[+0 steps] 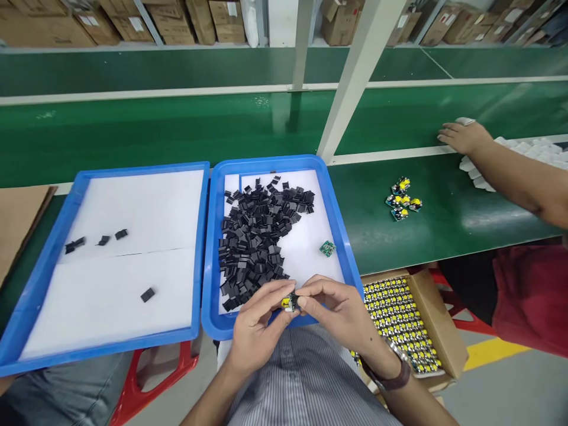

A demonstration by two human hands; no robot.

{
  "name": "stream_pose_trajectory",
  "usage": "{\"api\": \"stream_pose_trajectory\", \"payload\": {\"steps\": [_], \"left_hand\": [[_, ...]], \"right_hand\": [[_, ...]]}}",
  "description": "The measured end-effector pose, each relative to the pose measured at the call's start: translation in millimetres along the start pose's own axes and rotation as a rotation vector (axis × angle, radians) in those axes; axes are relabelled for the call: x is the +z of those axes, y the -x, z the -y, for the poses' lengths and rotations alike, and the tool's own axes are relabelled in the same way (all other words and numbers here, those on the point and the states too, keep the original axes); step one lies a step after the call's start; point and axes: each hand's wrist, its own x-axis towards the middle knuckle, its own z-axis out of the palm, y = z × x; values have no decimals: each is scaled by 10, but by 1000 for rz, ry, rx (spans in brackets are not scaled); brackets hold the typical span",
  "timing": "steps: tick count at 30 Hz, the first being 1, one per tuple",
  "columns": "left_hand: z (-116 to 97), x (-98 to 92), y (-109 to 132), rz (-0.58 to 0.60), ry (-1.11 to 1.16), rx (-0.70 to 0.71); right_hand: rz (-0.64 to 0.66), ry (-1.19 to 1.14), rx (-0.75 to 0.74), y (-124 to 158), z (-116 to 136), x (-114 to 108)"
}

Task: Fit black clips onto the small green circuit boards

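Note:
Over the near edge of the blue tray (207,296), my left hand (260,325) pinches a small circuit board with a yellow component (286,302). Fingers of my right hand (341,310) close on a small black plastic piece (293,301) against that board; whether the two are joined is hidden. A heap of black plastic pieces (257,236) covers much of the tray's white lining. One green circuit board (328,248) lies by the tray's right side.
A second blue tray (202,236) at left holds several black pieces (148,294). Boards with yellow parts (402,200) lie on the green bench; more fill a carton (437,319) below. A slanted post (350,77) rises behind. A co-worker's arm (510,165) reaches over white trays (532,151).

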Motion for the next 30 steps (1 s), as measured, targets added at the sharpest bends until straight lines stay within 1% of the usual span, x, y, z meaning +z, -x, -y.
{"api": "stream_pose_trajectory", "payload": {"steps": [3, 6, 11, 14, 16, 18, 20, 21, 22, 24, 27, 30], "left_hand": [[13, 6, 13, 2, 7, -3], [13, 0, 36, 19, -54, 38], [-8, -17, 50, 74, -264, 216], [-22, -6, 31, 99, -319, 292], [-31, 12, 18, 105, -325, 287], [-43, 39, 17, 88, -319, 239], [-59, 76, 32, 26, -314, 162], [-68, 97, 44, -11, -311, 127], [-77, 118, 58, -48, -308, 102], [-92, 158, 86, -97, -314, 83], [-106, 196, 120, -139, -362, 101], [-117, 208, 141, -165, -388, 114]], "right_hand": [[-15, 67, -29, 0, 1, 0], [-4, 111, -22, 11, -14, 0], [-18, 192, -51, 46, -23, -24], [-6, 242, -96, 36, -26, -48], [17, 201, -66, 10, -49, -64], [40, 50, 29, -17, -91, -77], [26, -125, 120, -26, -143, -83], [11, -180, 139, -19, -168, -83], [-3, -204, 136, -5, -192, -83], [-21, -184, 77, 45, -233, -80], [-33, -101, -44, 136, -276, -65], [-20, -48, -84, 194, -294, -29]]}}
